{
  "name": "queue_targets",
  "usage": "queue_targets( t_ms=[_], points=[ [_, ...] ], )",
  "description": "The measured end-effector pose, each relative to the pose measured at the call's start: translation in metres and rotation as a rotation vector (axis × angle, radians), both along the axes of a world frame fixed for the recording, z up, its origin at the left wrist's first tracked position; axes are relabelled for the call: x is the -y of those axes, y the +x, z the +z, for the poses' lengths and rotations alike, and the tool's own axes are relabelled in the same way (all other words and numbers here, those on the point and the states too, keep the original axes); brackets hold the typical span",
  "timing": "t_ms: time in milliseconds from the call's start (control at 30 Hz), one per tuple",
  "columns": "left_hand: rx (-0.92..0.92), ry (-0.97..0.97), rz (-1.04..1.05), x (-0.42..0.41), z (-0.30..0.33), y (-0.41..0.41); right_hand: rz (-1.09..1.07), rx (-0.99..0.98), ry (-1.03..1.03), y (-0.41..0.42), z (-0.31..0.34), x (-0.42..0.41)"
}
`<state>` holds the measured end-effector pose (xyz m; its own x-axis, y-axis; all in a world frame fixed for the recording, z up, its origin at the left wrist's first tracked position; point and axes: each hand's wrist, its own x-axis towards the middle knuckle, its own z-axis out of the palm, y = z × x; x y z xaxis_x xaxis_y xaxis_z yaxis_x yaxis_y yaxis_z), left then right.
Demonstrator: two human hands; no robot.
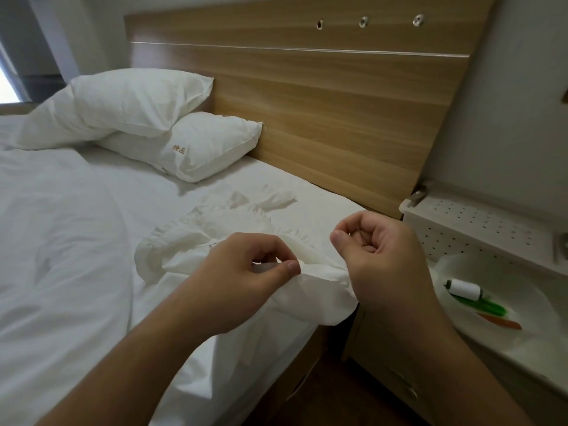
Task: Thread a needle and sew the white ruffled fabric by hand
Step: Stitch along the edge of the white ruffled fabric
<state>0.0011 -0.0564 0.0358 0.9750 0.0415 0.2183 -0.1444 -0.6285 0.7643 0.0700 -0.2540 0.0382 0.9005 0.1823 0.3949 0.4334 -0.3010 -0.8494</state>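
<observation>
2 hands (246, 265) (372, 244) pinch fabric (215, 229) and needle (362, 236); bowl (522, 302) holds spool (464, 289).

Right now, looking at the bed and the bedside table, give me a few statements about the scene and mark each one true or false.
1. The left hand pinches the white ruffled fabric. True.
2. The right hand lies flat and open on the bed. False: its fingers are curled, raised above the fabric's edge.
3. A white thread spool lies in the white dish on the bedside table. True.
4. Three pillows stand against the headboard. False: two pillows are stacked, one upon the other.
5. A green pen-like object lies in the dish. True.
</observation>
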Motion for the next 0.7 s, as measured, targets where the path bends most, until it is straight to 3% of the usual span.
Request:
queue_targets(
  t_ms=[533, 700],
  points=[
    [0.024, 0.122, 0.038, 0.0009, 0.0020, 0.0015, -0.128, 0.183, -0.095, 0.0004, -0.0004, 0.0033],
    [0.026, 0.038, 0.029, -0.0024, 0.0043, -0.0013, -0.022, 0.038, -0.054, 0.0035, 0.0048, 0.0044]
  ],
)
